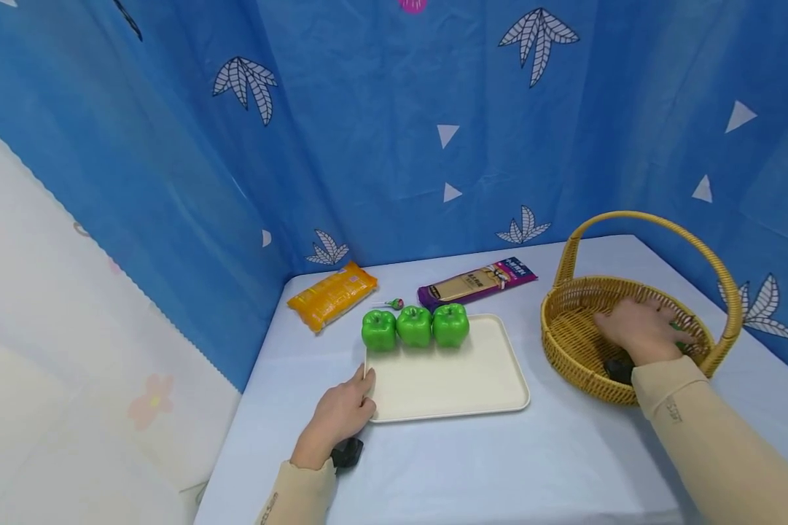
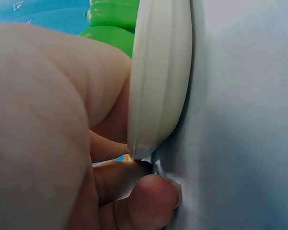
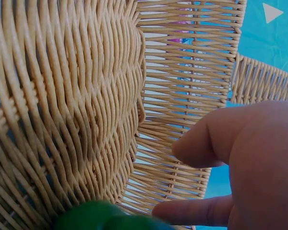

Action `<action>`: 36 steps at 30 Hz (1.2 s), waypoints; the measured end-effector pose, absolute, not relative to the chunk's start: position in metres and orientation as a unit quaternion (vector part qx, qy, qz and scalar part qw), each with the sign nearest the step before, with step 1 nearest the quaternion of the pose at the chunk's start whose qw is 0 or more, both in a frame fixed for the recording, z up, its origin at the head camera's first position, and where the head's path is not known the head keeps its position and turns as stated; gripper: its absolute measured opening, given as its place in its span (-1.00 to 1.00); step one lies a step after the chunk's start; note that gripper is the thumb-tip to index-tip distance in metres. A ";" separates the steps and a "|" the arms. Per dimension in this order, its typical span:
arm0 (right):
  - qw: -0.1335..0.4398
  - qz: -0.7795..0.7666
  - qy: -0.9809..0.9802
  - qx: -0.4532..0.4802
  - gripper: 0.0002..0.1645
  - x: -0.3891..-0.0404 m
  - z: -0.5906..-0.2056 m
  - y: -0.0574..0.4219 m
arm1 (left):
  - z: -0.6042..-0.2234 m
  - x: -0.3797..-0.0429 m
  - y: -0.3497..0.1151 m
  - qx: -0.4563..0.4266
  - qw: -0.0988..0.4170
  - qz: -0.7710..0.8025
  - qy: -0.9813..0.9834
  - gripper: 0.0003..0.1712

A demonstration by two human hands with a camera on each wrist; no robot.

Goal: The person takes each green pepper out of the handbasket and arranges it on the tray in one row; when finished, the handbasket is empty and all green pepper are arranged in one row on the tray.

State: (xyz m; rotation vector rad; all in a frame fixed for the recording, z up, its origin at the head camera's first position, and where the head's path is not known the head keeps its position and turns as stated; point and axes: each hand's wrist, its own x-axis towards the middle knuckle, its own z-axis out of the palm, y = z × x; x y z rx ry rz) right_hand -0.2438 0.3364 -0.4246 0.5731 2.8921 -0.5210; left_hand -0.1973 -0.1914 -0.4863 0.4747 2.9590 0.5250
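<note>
My left hand (image 1: 344,412) grips the left edge of a cream tray (image 1: 453,383). In the left wrist view the thumb lies over the tray's rim (image 2: 158,81), with other fingers at its outer side. Three green bell peppers stand in a row along the tray's far edge: left (image 1: 379,330), middle (image 1: 414,327) and right (image 1: 450,325). Inside a wicker basket (image 1: 571,361), my right hand (image 1: 639,328) is spread above another green bell pepper (image 3: 93,215), mostly hidden under it. Thumb and finger stand apart in the right wrist view.
Behind the tray lie an orange packet (image 1: 333,295), a small lollipop (image 1: 396,303) and a purple noodle packet (image 1: 477,281). The basket's tall handle (image 1: 662,220) arches over the right side. A blue patterned curtain (image 1: 394,146) hangs behind the table.
</note>
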 end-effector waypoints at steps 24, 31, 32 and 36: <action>0.079 -0.214 0.971 0.070 0.14 -0.247 -0.429 0.330 | -0.486 -0.194 -0.188 0.153 0.047 0.173 0.972 -0.26; 0.059 -0.242 0.968 0.038 -0.07 -0.251 -0.429 0.328 | -0.485 -0.194 -0.187 0.155 0.043 0.174 0.972 -0.27; 0.056 -0.244 0.968 0.035 -0.12 -0.251 -0.429 0.328 | -0.485 -0.194 -0.188 0.155 0.043 0.175 0.971 -0.27; 0.055 -0.250 0.966 0.028 -0.23 -0.251 -0.428 0.327 | -0.484 -0.193 -0.188 0.157 0.041 0.170 0.972 -0.27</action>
